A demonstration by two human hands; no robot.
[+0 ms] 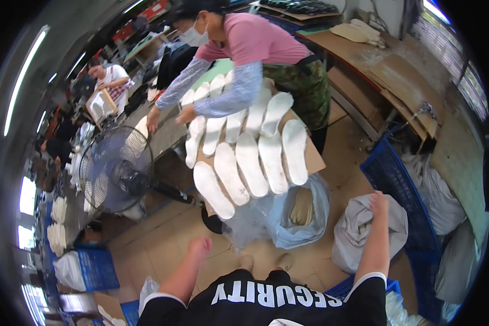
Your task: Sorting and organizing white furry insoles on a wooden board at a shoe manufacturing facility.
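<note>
My left hand (200,248) hangs in the air before me, its fingers curled and nothing seen in them. My right hand (380,203) is over the far part of a grey-white woven sack (346,245); its fingers look drawn in with nothing visible in them, and whether it touches the sack is unclear. Ahead, white shoe insoles (251,165) lie in rows on a brown board (315,160). Below the board's near edge, a bluish plastic bag (277,228) contains a bundle of cream-coloured pieces (303,207).
A masked co-worker (255,41) in pink leans over the insoles, arms reaching left. A black pedestal fan (126,175) stands left of the board. Blue crates (388,174) line the right side, and another blue crate (98,270) sits lower left. A wooden workbench (388,68) runs behind.
</note>
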